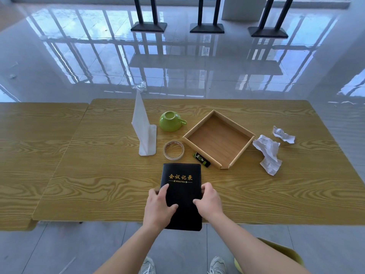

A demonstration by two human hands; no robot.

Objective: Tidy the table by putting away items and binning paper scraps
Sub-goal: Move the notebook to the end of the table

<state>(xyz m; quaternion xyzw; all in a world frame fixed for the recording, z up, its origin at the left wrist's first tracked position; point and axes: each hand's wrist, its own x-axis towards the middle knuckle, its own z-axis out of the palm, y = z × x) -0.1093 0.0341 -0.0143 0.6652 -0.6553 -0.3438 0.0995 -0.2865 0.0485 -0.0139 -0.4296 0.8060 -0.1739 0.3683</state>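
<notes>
I have my left hand [161,206] and right hand [207,202] clamped on the 2 long edges of the black notebook [180,194] at the table's [98,175] near edge. Putting it away comes first, likely into the wooden tray [219,138].

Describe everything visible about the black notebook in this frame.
The black notebook is closed, with a leather-like cover bearing gold Chinese characters and the word MINUTES. It lies flat at the wooden table's near edge, its near end overhanging. The left hand and right hand grip its two long sides, thumbs on the cover.
</notes>
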